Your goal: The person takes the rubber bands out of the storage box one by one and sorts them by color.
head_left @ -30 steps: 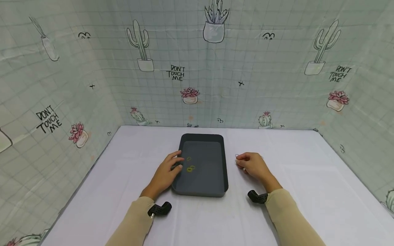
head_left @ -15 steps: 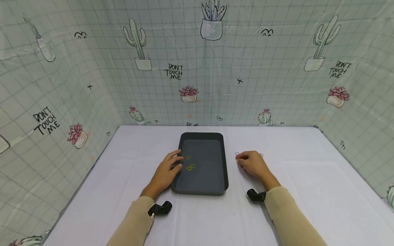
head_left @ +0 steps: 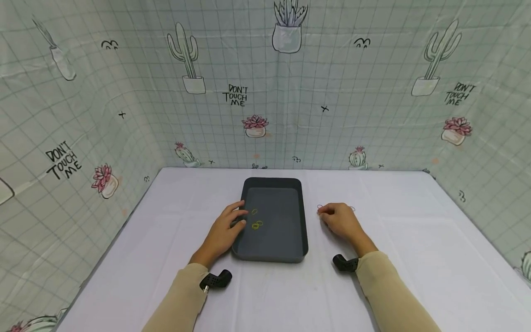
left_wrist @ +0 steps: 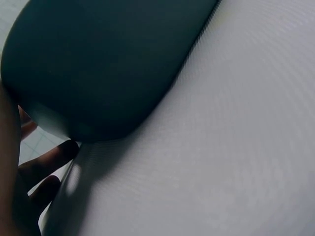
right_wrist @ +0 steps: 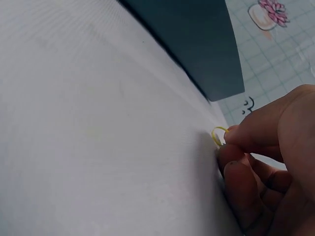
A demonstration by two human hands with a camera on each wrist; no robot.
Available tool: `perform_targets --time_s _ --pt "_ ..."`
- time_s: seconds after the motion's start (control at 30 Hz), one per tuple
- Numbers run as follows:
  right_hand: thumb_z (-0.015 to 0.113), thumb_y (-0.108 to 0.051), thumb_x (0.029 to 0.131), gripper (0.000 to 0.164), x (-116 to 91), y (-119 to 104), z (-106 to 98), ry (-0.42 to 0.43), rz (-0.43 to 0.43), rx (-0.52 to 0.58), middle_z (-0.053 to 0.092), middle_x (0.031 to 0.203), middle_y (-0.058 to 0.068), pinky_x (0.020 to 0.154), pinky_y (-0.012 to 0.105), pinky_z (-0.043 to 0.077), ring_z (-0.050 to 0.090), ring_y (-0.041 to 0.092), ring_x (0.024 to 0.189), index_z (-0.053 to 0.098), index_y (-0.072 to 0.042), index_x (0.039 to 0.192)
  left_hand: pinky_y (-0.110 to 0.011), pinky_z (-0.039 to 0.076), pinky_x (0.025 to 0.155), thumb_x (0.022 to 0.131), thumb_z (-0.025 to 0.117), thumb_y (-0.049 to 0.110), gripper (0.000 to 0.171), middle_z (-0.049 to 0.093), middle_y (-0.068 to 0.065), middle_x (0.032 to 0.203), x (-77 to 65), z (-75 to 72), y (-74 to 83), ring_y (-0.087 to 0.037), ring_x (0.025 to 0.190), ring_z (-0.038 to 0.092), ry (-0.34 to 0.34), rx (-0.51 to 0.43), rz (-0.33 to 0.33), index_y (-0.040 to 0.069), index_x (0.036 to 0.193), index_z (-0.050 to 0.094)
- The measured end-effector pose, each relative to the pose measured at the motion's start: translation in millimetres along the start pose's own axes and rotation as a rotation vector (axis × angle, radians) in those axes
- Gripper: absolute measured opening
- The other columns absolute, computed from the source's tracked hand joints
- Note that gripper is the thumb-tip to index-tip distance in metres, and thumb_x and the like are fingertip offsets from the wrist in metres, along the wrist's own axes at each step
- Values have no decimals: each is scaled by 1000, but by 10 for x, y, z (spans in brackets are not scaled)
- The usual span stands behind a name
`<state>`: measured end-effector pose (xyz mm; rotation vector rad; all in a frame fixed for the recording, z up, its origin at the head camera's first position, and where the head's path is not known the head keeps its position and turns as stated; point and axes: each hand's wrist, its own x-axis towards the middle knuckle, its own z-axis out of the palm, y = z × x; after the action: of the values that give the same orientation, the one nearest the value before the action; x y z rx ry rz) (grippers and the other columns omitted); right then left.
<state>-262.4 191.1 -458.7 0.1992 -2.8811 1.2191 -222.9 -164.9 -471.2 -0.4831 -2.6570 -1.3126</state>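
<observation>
A dark grey rectangular tray [head_left: 286, 244] lies on the white table with several small yellow rubber bands [head_left: 255, 226] in its left half. My left hand [head_left: 221, 234] rests at the tray's left side, fingers spread and slightly bent, the tips just over the rim. To the right of the tray, my right hand [head_left: 341, 221] is low over the table. Its thumb and index finger pinch a thin yellow rubber band [right_wrist: 215, 135], whose loop sticks out past the fingertips in the right wrist view. Its other fingers are curled in.
Just beyond the right hand lie a small thin loop [head_left: 319, 206] and another loop [head_left: 353, 209], partly hidden by it. The white tablecloth [head_left: 419, 244] spreads around the tray. A grid-patterned cloth [head_left: 290, 133] with cactus drawings closes off the back and sides.
The head view has shifted slightly. The right fingertips have drawn closer together near the table, while the left hand and the tray stay in place.
</observation>
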Motion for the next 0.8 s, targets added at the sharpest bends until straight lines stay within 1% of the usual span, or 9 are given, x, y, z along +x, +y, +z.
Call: perform_targets --time_s 0.1,0.2,0.27,0.33,0.4,0.53,0.63,0.8 --pt "60 -9 95 20 -4 -7 16 20 2 -31 72 109 11 68 32 48 62 21 80 77 -5 104 -48 34 114 103 58 21 33 40 5 156 -1 3 -6 -20 145 33 -8 -1 -7 8 132 65" --pt "59 -10 94 20 0 -17 23 36 10 -56 71 117 12 77 36 47 59 26 95 77 -5 104 -48 33 114 102 57 21 33 40 4 156 -1 1 -15 -21 146 33 -8 0 -4 8 132 65" --pt "59 -10 94 20 0 -15 24 41 24 -62 70 118 13 79 37 46 58 28 98 76 -5 104 -48 33 114 103 57 21 33 40 5 156 1 1 -19 -21 146 33 -9 1 -6 8 132 65" --pt "59 -11 95 20 -4 -12 15 43 35 -68 70 116 14 79 37 46 58 28 97 76 -5 104 -49 32 115 103 57 21 33 40 4 156 3 -1 -17 -21 146 33 -10 -1 -7 8 132 65" --pt "59 -11 94 20 -5 -10 6 46 42 -61 70 113 12 76 36 47 59 26 92 76 -5 104 -48 32 115 103 57 22 34 39 4 156 9 -4 -12 -21 146 32 -13 -6 -5 8 132 65" --pt "57 -13 96 22 -16 -15 -12 45 57 -15 70 93 10 66 32 49 60 21 76 74 -4 107 -49 34 114 103 57 21 34 40 3 156 12 -11 -2 -23 146 33 -13 -17 10 7 133 64" --pt "56 -15 99 23 -22 -8 -13 42 100 49 65 80 8 60 31 50 58 19 68 72 -3 110 -50 34 113 102 58 19 33 40 2 156 4 -15 -4 -24 145 33 -12 -20 15 6 133 64" --pt "54 -17 101 25 -18 4 -5 51 149 142 65 84 11 58 30 53 59 19 70 70 -2 115 -51 35 113 102 59 19 33 40 0 156 -7 -19 -11 -25 145 34 -11 -27 20 6 132 64"
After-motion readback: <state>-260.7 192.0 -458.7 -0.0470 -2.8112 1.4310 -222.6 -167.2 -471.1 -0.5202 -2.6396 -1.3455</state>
